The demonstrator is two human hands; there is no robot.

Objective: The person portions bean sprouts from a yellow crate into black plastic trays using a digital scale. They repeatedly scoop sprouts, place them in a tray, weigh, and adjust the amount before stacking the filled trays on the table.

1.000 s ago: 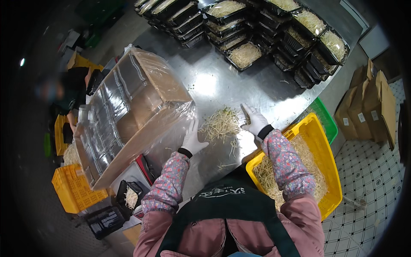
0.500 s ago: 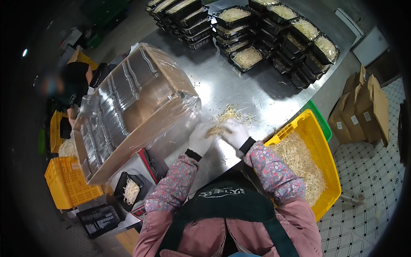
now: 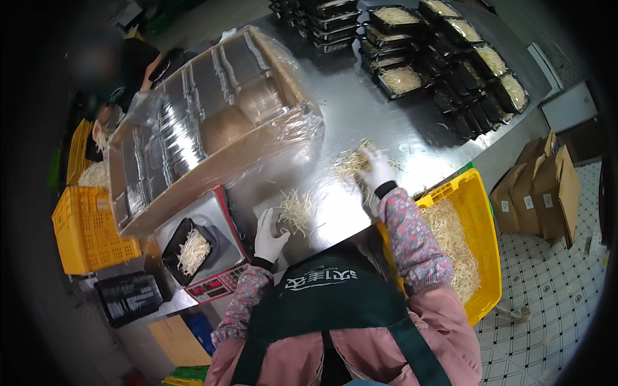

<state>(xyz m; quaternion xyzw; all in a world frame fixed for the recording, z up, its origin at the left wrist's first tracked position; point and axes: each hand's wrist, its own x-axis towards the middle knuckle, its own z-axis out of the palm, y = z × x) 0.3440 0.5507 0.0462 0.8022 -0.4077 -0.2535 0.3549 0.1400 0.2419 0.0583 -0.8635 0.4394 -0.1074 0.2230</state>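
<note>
My left hand point(image 3: 270, 238), in a white glove, is open with thumb and fingers apart. It rests beside a small loose heap of pale bean sprouts point(image 3: 296, 213) on the steel table point(image 3: 335, 122). Farther right, my white-gloved right hand point(image 3: 380, 172) has its fingers bent into a browner pile of bean sprouts point(image 3: 352, 162); the fingertips are partly hidden among the strands. Left of my left hand, a black tray point(image 3: 172, 252) with a portion of sprouts stands on a red-edged scale point(image 3: 209, 212).
A plastic-wrapped carton point(image 3: 225, 151) of clear lids stands left. Filled black trays point(image 3: 402, 80) are stacked at the back. A yellow crate point(image 3: 486, 251) of sprouts is at my right; another yellow crate point(image 3: 96, 222) is left. A person point(image 3: 122, 71) works at far left.
My hands have parted: the left came back toward the scale, the right reached farther out to the browner pile. A small heap of sprouts now lies between them. The view has shifted.
</note>
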